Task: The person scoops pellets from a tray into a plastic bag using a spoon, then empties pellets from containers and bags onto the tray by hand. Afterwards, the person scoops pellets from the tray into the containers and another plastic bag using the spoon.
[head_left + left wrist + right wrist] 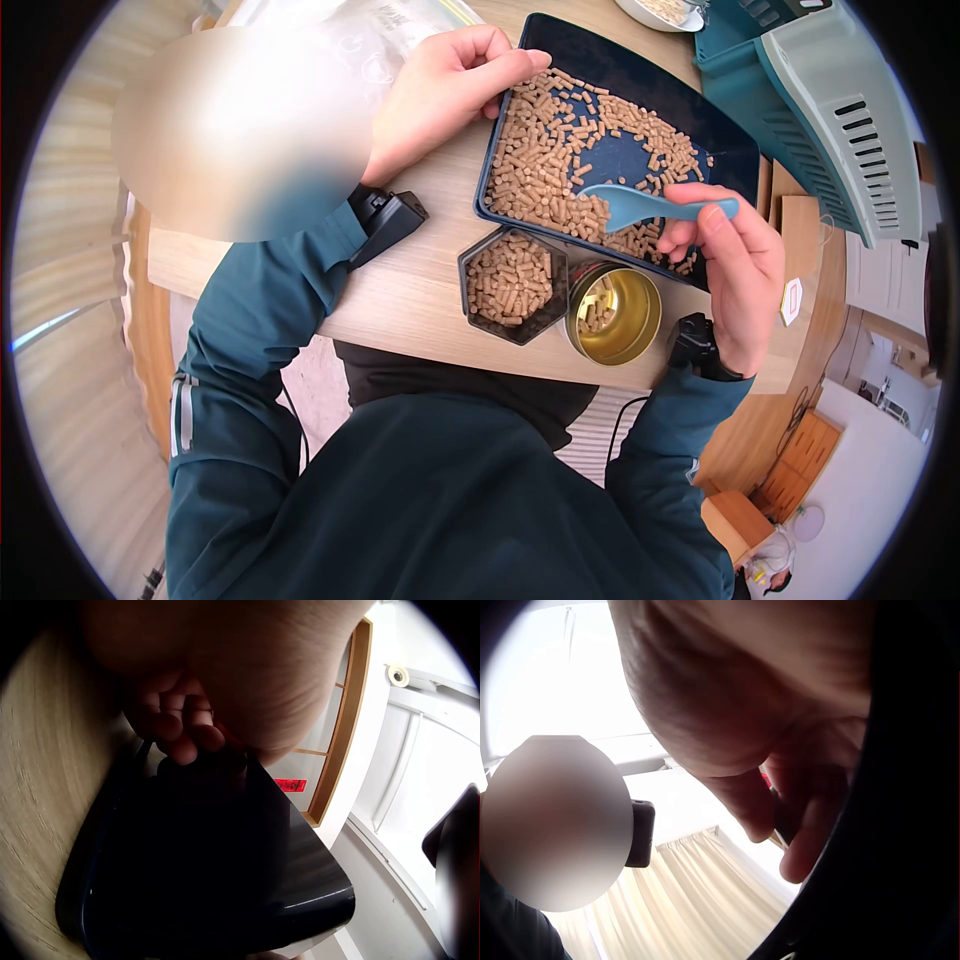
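Note:
The left hand (440, 98) grips the upper left rim of a dark blue tray (735, 150), thumb over the edge; the left wrist view shows its curled fingers (180, 727) against the tray's dark outer side (202, 862). Between thumb and fingers, the right hand (735, 265) pinches the handle of a blue spoon (640, 207), whose bowl touches the pellets (540, 160) in the tray. In the right wrist view the right hand (742, 712) is dim and the spoon cannot be made out. Below the tray stand a hexagonal container (510, 282) of pellets and a gold-lined tin (635, 315) holding some pellets.
A clear plastic bag (400, 25) lies at the upper left of the wooden table (420, 290). A white bowl (662, 12) stands beyond the tray, beside a teal and grey pet carrier (840, 120) at the upper right. The hexagonal container and tin stand close to the table's near edge.

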